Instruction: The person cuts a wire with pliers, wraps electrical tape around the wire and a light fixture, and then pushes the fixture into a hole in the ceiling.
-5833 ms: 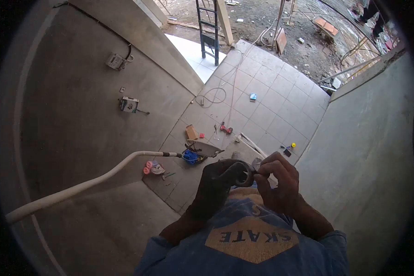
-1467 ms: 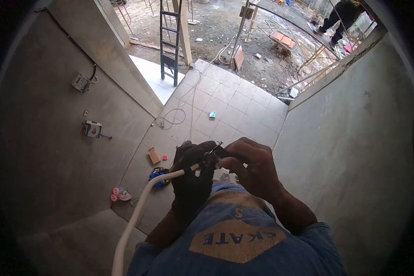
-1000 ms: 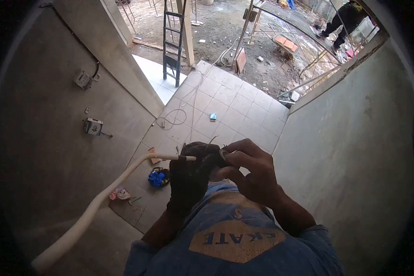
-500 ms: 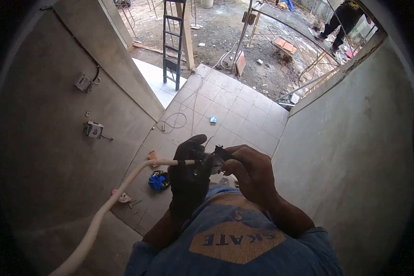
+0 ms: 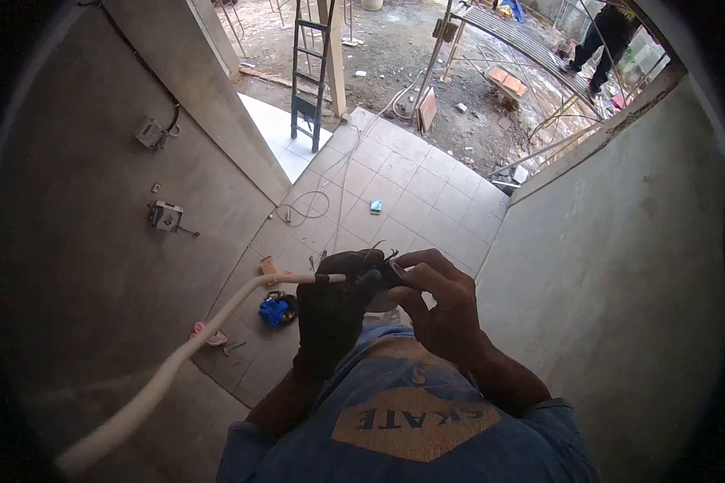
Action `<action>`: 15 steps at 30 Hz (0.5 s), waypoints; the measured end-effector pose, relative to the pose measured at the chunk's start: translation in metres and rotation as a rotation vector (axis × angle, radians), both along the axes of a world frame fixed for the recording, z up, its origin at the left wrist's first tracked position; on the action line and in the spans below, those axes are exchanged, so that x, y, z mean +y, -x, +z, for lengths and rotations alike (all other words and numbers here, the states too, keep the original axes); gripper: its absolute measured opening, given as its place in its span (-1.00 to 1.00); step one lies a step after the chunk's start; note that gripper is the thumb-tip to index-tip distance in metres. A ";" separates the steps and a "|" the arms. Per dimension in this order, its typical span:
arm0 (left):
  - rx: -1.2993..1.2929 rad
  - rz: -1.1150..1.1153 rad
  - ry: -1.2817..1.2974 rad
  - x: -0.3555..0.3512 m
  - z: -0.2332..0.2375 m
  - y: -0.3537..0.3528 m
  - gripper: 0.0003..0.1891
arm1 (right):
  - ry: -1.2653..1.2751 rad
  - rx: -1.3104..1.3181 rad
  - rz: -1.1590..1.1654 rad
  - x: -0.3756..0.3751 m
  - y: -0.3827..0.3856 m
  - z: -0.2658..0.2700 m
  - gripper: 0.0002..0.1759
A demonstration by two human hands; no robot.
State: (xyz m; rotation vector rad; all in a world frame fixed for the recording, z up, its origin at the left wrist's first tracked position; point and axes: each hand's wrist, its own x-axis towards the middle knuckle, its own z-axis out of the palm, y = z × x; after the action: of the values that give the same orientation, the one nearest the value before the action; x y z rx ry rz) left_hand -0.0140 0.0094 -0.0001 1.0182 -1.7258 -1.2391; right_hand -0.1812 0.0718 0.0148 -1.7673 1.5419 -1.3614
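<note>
My left hand, in a dark glove, is closed around the end part of a cream cable that comes up from the lower left. A black band circles the cable just before the glove. My bare right hand pinches a small dark piece against the gloved fingertips, in front of my chest. What this piece is I cannot tell. Thin wire-like ends stick up above the fingers. The fingers of both hands meet and partly hide what lies between them.
Two electrical boxes, an upper one and a lower one, sit on the left wall. A blue bundle, a brick piece and a small blue box lie on the tiles. Outside are a ladder and a person on scaffolding.
The left thumb, raised before, has folded down over the work. The cable's near part has shifted slightly left, and the right fingers have closed in around the dark piece. The view has tilted a little.
</note>
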 end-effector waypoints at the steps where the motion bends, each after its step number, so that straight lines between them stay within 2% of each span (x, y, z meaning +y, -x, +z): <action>1: 0.043 0.002 -0.052 0.000 0.002 0.000 -0.81 | -0.001 -0.003 -0.001 0.001 0.001 0.001 -0.82; 2: 0.040 0.001 -0.052 0.001 -0.001 0.001 -0.81 | -0.014 0.004 0.017 0.003 0.003 0.003 -0.81; 4: -0.086 -0.036 0.141 0.001 -0.005 -0.002 -0.79 | -0.027 0.010 0.030 0.003 0.005 0.003 -0.80; 6: -0.095 -0.031 0.123 0.002 -0.003 -0.005 -0.82 | 0.044 0.093 0.059 0.003 0.005 0.003 -0.79; 14: -0.053 0.082 0.111 0.009 -0.012 0.002 -0.92 | -0.004 0.064 0.050 0.006 0.006 0.004 -0.70; 15: -0.193 0.072 0.316 0.007 -0.015 0.000 -0.93 | -0.008 0.078 0.027 0.006 0.009 0.007 -0.67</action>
State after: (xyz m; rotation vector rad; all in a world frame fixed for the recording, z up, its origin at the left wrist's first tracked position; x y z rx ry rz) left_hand -0.0138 0.0163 -0.0153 1.0236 -1.9391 -0.8107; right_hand -0.1900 0.0778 0.0218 -1.8499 1.5563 -1.2857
